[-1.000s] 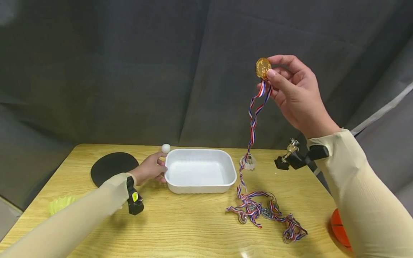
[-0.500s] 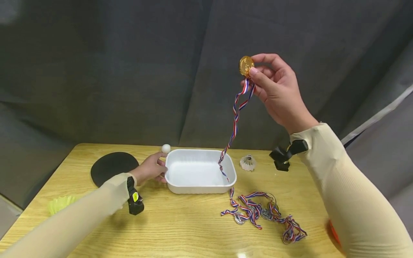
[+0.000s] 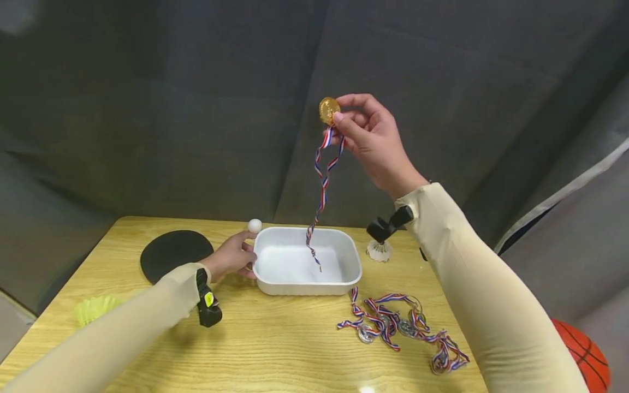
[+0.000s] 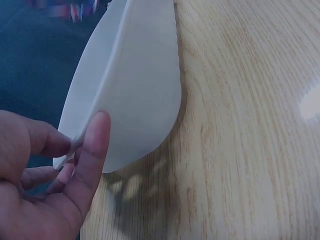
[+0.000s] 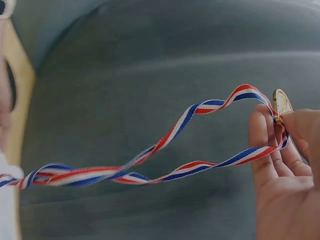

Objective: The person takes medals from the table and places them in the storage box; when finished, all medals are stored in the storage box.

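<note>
A dark grey curtain hangs behind a light wood-grain table. At the far left, a yellow ribbed object is partly hidden by the left sleeve, and a flat black disc lies behind it. Next comes the left hand, its thumb and fingers closed over the left end wall of a white tray, pinching the rim from both sides. A small white ball sits just beside the tray's far left corner. Above the tray, a gold medal is raised against the curtain, its twisted red, white and blue ribbon trailing down over the tray; I cannot tell whether the end touches the bottom. The right hand pinches the medal's edge between thumb and bent fingers. Further right, a white shuttlecock stands near the tray, tangled ribboned medals lie nearer the front, and an orange ball with black lines shows partly beyond the right sleeve.
</note>
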`<action>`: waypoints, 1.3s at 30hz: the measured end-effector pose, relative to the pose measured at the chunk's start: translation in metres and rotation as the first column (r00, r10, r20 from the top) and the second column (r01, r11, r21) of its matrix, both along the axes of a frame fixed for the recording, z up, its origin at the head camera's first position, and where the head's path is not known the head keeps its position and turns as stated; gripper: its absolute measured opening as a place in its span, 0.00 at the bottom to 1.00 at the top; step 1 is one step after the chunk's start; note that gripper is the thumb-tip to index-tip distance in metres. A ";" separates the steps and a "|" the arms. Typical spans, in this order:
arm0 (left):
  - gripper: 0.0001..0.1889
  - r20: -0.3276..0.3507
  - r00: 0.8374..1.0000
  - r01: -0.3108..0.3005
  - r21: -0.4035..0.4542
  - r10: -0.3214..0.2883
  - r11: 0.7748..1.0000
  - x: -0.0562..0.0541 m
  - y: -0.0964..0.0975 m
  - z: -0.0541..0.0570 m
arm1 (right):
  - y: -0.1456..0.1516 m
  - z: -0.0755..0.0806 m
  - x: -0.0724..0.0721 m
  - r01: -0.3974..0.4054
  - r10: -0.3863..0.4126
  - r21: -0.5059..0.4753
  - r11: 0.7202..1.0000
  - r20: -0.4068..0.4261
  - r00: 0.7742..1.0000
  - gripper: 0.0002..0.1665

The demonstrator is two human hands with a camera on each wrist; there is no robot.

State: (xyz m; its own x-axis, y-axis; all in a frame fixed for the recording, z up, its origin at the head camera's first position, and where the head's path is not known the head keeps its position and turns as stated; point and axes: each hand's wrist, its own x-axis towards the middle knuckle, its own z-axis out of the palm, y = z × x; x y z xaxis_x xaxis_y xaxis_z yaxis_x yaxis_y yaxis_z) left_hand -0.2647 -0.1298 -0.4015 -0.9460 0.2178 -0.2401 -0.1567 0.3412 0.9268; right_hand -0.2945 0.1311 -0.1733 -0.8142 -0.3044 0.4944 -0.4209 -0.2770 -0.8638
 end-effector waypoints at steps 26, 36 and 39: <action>0.36 0.004 1.000 0.001 0.047 -0.001 0.999 0.006 0.004 0.003 | -0.058 -0.221 -0.018 -0.134 -0.214 0.742 0.656 0.354 0.910 0.11; 0.36 0.002 1.000 0.004 0.059 -0.004 0.998 0.002 0.004 -0.001 | -0.073 -0.241 -0.012 -0.119 -0.257 0.848 0.517 0.286 0.923 0.09; 0.36 -0.002 1.000 0.005 0.056 -0.005 0.998 0.002 0.004 -0.001 | -0.076 -0.246 -0.012 -0.131 -0.264 0.854 0.504 0.297 0.918 0.08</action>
State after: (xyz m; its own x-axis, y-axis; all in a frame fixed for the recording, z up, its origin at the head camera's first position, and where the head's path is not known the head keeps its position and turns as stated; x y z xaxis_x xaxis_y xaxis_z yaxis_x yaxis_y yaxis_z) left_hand -0.2629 -0.1262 -0.4026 -0.9455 0.2354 -0.2252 -0.1531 0.2890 0.9450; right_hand -0.3061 0.0552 -0.4189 -0.8927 -0.3450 -0.2899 -0.0262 0.6819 -0.7310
